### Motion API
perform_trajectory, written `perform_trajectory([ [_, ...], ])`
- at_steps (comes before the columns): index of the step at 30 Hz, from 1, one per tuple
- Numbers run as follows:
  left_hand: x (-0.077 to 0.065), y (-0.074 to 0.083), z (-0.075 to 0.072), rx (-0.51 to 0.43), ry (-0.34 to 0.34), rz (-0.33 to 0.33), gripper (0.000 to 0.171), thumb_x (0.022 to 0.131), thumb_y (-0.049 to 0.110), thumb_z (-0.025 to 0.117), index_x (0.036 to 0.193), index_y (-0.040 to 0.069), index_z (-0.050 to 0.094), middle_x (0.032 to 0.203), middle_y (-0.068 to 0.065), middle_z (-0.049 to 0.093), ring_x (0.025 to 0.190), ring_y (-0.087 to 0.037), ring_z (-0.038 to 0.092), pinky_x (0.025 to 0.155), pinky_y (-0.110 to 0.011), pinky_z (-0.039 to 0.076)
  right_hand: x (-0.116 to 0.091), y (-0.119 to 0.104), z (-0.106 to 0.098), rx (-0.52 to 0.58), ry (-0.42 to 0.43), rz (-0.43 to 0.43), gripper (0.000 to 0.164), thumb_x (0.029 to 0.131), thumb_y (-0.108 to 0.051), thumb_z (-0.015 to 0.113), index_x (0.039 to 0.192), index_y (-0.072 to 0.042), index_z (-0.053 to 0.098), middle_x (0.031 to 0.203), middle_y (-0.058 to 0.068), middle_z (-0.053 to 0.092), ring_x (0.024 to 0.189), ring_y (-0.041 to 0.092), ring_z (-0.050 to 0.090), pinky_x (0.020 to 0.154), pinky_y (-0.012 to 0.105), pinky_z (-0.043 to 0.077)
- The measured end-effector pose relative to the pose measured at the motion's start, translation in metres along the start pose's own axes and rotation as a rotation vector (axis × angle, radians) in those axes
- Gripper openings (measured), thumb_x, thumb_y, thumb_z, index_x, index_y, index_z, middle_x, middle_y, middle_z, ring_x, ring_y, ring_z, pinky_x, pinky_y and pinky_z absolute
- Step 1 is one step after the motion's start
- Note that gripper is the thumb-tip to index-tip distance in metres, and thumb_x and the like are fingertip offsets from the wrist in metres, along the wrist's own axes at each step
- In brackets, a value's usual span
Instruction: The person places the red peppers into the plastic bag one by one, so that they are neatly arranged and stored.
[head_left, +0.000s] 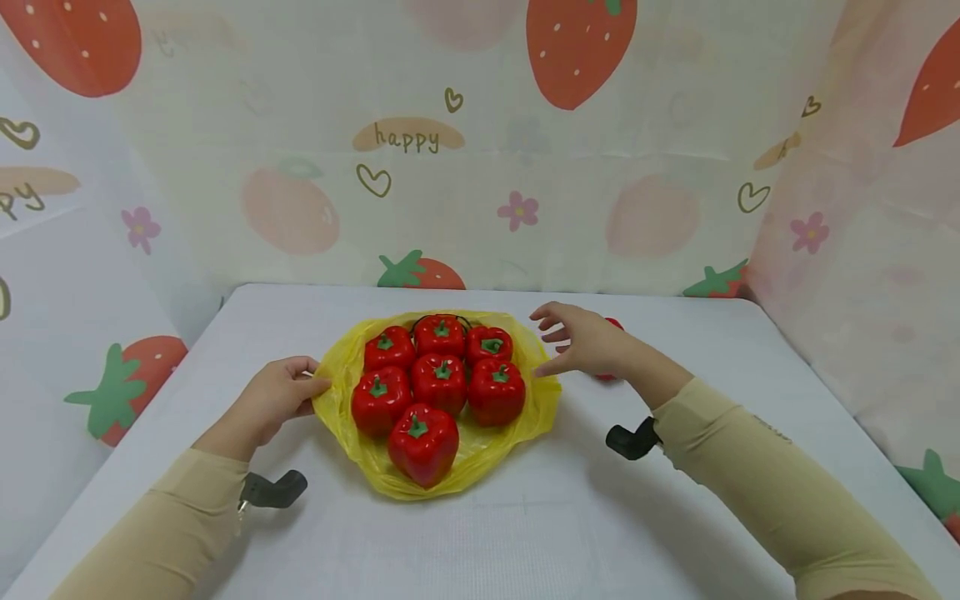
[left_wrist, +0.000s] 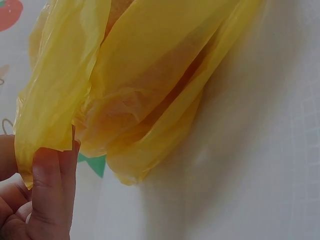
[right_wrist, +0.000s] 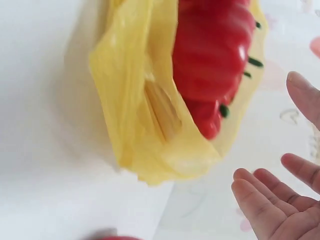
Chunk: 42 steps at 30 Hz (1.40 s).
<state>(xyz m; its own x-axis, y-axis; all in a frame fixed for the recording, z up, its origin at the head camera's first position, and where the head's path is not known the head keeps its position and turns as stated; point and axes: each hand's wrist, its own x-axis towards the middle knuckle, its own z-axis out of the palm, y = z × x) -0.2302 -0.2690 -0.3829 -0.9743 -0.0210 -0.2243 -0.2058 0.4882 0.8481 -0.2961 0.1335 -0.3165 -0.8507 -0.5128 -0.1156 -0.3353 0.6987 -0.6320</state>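
Observation:
A yellow plastic bag (head_left: pixel 480 457) lies spread open on the table with several red bell peppers (head_left: pixel 439 383) in it, their green stems showing. At its left edge my left hand (head_left: pixel 273 396) pinches the bag's rim between thumb and fingers; the left wrist view shows the thin plastic (left_wrist: pixel 60 85) caught there. My right hand (head_left: pixel 588 337) hovers by the bag's right edge, fingers spread and holding nothing. In the right wrist view, its fingers (right_wrist: pixel 260 205) are apart from the bag. One more red object (head_left: pixel 606 377), mostly hidden behind the right hand, lies on the table.
The white table (head_left: pixel 525 542) runs back to a fabric backdrop (head_left: pixel 465 225) printed with strawberries, hearts and flowers. Similar printed walls stand left and right. A dark curved piece (head_left: pixel 276 489) sticks out from the left wrist, and another (head_left: pixel 632 439) from the right.

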Motion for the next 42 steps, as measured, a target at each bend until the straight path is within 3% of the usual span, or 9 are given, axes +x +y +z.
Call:
perform_trajectory([
  [7, 0.000, 0.001, 0.000, -0.016, -0.008, 0.009, 0.028, 0.092, 0.024, 0.054, 0.107, 0.000, 0.054, 0.097, -0.011, 0.062, 0.079, -0.018, 0.060, 0.076, -0.029, 0.053, -0.002, 0.013, -0.022, -0.006, 0.068, 0.058, 0.073, 0.069, -0.032, 0.079, 0.129, -0.016, 0.041, 0.128, 0.008, 0.047, 0.116, 0.025, 0.051, 0.088, 0.039, 0.048],
  [16, -0.001, 0.003, 0.000, -0.011, -0.011, 0.006, 0.027, 0.092, 0.023, 0.053, 0.107, 0.000, 0.053, 0.097, -0.011, 0.061, 0.079, -0.018, 0.060, 0.076, -0.029, 0.053, 0.004, 0.046, -0.039, -0.034, 0.123, 0.171, 0.069, 0.075, -0.030, 0.075, 0.131, -0.015, 0.038, 0.131, 0.011, 0.042, 0.119, 0.030, 0.046, 0.081, 0.042, 0.052],
  [23, -0.001, 0.004, 0.000, -0.010, -0.009, 0.007, 0.028, 0.092, 0.023, 0.053, 0.107, 0.000, 0.053, 0.098, -0.011, 0.061, 0.079, -0.017, 0.060, 0.077, -0.029, 0.053, 0.010, 0.069, -0.049, -0.065, 0.167, 0.217, 0.068, 0.079, -0.030, 0.071, 0.133, -0.009, 0.036, 0.133, 0.016, 0.040, 0.120, 0.035, 0.043, 0.085, 0.045, 0.049],
  [34, 0.000, 0.001, 0.001, -0.019, -0.002, 0.008, 0.027, 0.092, 0.023, 0.054, 0.105, 0.000, 0.054, 0.095, -0.010, 0.062, 0.078, -0.018, 0.060, 0.075, -0.028, 0.053, 0.022, 0.092, -0.039, -0.141, 0.117, 0.368, 0.078, 0.077, -0.043, 0.069, 0.133, -0.003, 0.034, 0.127, 0.022, 0.043, 0.110, 0.035, 0.047, 0.082, 0.043, 0.051],
  [42, 0.001, 0.000, 0.001, -0.008, 0.002, 0.008, 0.026, 0.092, 0.023, 0.054, 0.105, 0.001, 0.054, 0.096, -0.010, 0.062, 0.078, -0.018, 0.060, 0.075, -0.028, 0.054, 0.029, 0.093, -0.030, -0.161, 0.119, 0.458, 0.077, 0.076, -0.043, 0.068, 0.131, 0.000, 0.036, 0.119, 0.019, 0.049, 0.107, 0.033, 0.048, 0.079, 0.040, 0.052],
])
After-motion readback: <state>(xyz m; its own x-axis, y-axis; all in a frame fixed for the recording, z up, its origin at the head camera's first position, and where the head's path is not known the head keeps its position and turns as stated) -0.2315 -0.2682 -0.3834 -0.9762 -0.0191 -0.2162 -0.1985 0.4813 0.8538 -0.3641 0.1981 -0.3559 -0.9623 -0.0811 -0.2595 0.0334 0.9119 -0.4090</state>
